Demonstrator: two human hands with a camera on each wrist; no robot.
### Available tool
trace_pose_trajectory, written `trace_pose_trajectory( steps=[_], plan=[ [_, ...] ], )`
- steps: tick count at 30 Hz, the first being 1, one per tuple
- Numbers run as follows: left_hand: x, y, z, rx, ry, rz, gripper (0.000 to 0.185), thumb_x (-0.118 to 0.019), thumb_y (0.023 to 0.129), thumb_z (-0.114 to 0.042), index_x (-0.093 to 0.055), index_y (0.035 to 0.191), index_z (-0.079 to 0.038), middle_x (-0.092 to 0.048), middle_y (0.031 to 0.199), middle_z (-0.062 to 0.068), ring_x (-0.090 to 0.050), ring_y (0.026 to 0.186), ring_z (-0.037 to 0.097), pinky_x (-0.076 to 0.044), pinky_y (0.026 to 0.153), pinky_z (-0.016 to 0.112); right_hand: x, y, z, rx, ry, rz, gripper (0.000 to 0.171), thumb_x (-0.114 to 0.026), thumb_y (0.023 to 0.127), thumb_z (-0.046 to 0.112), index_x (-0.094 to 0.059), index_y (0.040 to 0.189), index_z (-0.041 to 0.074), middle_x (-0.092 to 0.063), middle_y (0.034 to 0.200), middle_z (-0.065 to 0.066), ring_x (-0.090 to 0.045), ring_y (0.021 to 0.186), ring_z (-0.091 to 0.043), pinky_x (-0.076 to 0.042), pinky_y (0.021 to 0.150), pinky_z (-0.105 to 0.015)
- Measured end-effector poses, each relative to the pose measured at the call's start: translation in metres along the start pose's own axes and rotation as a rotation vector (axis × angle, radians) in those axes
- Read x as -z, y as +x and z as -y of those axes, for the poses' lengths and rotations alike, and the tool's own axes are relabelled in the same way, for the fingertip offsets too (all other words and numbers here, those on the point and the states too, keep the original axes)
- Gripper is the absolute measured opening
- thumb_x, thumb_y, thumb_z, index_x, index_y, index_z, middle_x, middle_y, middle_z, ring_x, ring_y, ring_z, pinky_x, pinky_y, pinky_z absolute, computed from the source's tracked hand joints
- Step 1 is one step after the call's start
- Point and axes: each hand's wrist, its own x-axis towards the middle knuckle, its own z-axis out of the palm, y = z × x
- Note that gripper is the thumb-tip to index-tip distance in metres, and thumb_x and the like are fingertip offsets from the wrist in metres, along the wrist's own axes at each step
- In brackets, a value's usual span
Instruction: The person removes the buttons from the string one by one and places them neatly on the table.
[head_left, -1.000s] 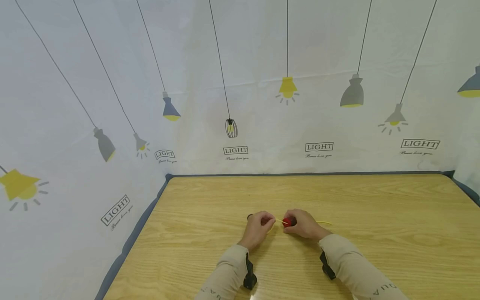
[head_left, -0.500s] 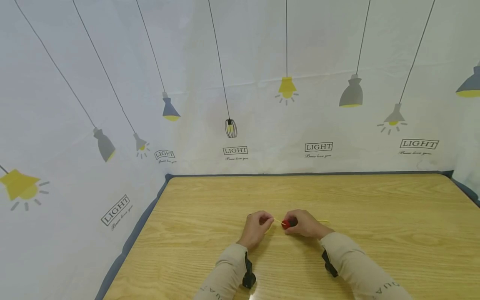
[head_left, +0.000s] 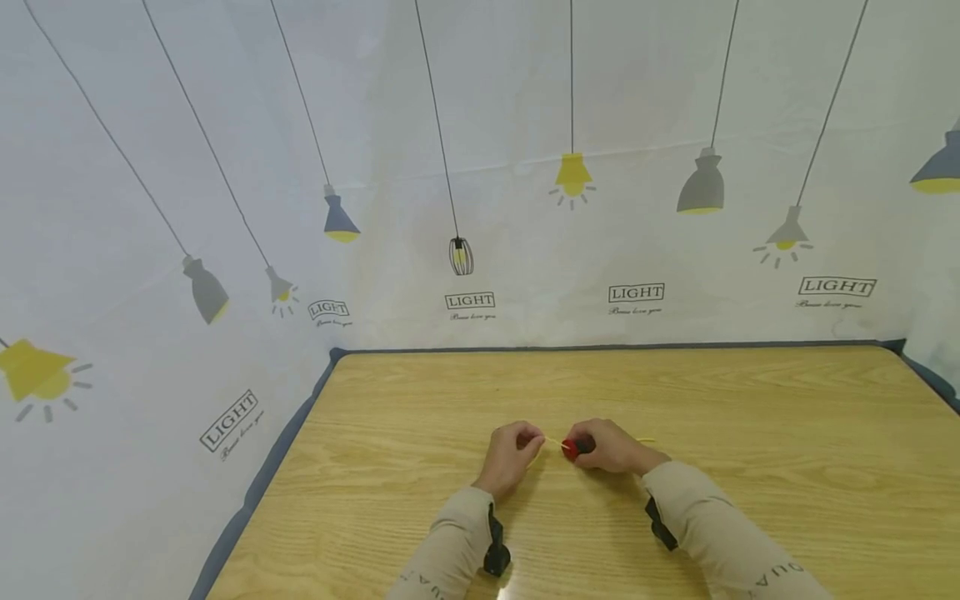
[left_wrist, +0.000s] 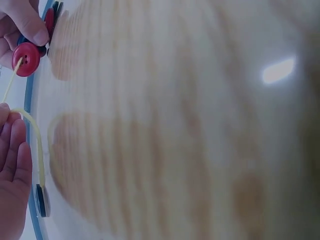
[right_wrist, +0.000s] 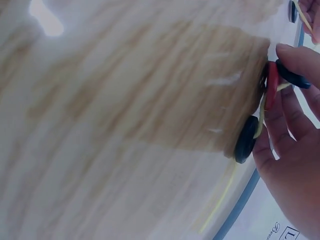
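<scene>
My left hand [head_left: 508, 458] pinches a yellow string [head_left: 552, 441] between thumb and fingertips. The string runs to a red button [left_wrist: 26, 59] with several holes and passes into one of them. Fingers and thumb of my right hand [head_left: 611, 448] grip this red button and a dark button [right_wrist: 293, 74]. Beside them in the right wrist view, another red button [right_wrist: 271, 86] and a dark button [right_wrist: 246, 140] hang on the string near my lower fingers. Below my left hand, a dark button [left_wrist: 41, 201] is on the hanging string end.
The hands are over a wood-grain table [head_left: 420, 392] with a dark blue edge. Behind it hangs a white cloth [head_left: 525, 233] printed with lamps. A yellow string tail [head_left: 647, 439] shows beyond my right wrist.
My left hand shifts slightly left with the string pinched. The red button shifts slightly left too. The yellow tail beyond my right wrist looks a little shorter, and a dark disc behind my left hand is now hidden.
</scene>
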Motion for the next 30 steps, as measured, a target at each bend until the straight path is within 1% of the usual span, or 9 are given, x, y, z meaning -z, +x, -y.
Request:
trace_pose_trajectory(
  steps=[4,7,12,18,23,28,30],
  plan=[
    [0.0002,-0.0003,0.0016,0.003,0.010,0.008,0.009,-0.059,0.086,-0.012,-0.064,0.083,-0.005,-0.061,0.075,0.000,-0.054,0.067,0.007,-0.044,0.062,0.020,0.0000,-0.0002,0.0003,-0.002,-0.017,-0.017,0.011,-0.066,0.075,-0.001,-0.061,0.084,0.003,-0.057,0.074,0.001,-0.046,0.066,-0.007,-0.040,0.061,-0.023],
    [0.0003,-0.0005,0.0033,0.003,0.015,0.019,0.009,-0.059,0.086,-0.012,-0.064,0.083,-0.006,-0.061,0.075,-0.001,-0.053,0.066,0.006,-0.045,0.062,0.020,-0.0008,-0.0006,-0.0007,-0.001,-0.029,-0.030,0.007,-0.066,0.076,0.002,-0.060,0.081,0.004,-0.056,0.071,0.002,-0.044,0.063,-0.006,-0.038,0.058,-0.022],
    [-0.0006,-0.0002,0.0044,0.005,0.030,0.028,0.009,-0.059,0.086,-0.012,-0.064,0.084,-0.006,-0.061,0.075,-0.002,-0.054,0.068,0.005,-0.045,0.063,0.020,-0.0023,-0.0002,-0.0036,-0.011,-0.039,-0.039,0.006,-0.066,0.078,0.007,-0.060,0.079,0.006,-0.054,0.068,0.005,-0.042,0.060,-0.004,-0.037,0.056,-0.021],
    [-0.0017,-0.0003,0.0023,0.021,0.030,0.029,0.009,-0.059,0.086,-0.013,-0.064,0.084,-0.006,-0.061,0.076,-0.001,-0.055,0.069,0.007,-0.045,0.064,0.021,-0.0023,-0.0010,-0.0028,-0.022,-0.019,-0.042,0.008,-0.066,0.080,0.012,-0.060,0.074,0.008,-0.054,0.066,0.006,-0.043,0.059,-0.005,-0.038,0.054,-0.022],
    [-0.0027,-0.0016,0.0020,0.014,0.037,0.027,0.009,-0.059,0.086,-0.013,-0.064,0.084,-0.006,-0.060,0.075,-0.002,-0.053,0.067,0.004,-0.045,0.063,0.019,-0.0028,-0.0018,-0.0011,-0.046,-0.003,-0.050,0.012,-0.066,0.080,0.016,-0.061,0.071,0.011,-0.054,0.064,0.007,-0.044,0.056,-0.005,-0.038,0.052,-0.021],
    [-0.0038,-0.0014,0.0022,0.001,0.038,0.028,0.009,-0.059,0.086,-0.012,-0.064,0.083,-0.006,-0.060,0.075,-0.001,-0.054,0.067,0.005,-0.045,0.063,0.020,-0.0024,-0.0017,0.0004,-0.034,0.015,-0.065,0.014,-0.067,0.079,0.017,-0.061,0.068,0.011,-0.055,0.061,0.007,-0.044,0.052,-0.003,-0.039,0.049,-0.021],
    [-0.0039,-0.0011,0.0013,0.008,0.034,0.029,0.009,-0.059,0.086,-0.013,-0.064,0.083,-0.006,-0.061,0.075,-0.001,-0.054,0.068,0.006,-0.045,0.064,0.020,-0.0022,-0.0019,0.0008,-0.033,0.019,-0.071,0.013,-0.068,0.078,0.016,-0.062,0.068,0.010,-0.055,0.062,0.007,-0.044,0.052,-0.004,-0.039,0.049,-0.021]
  ],
)
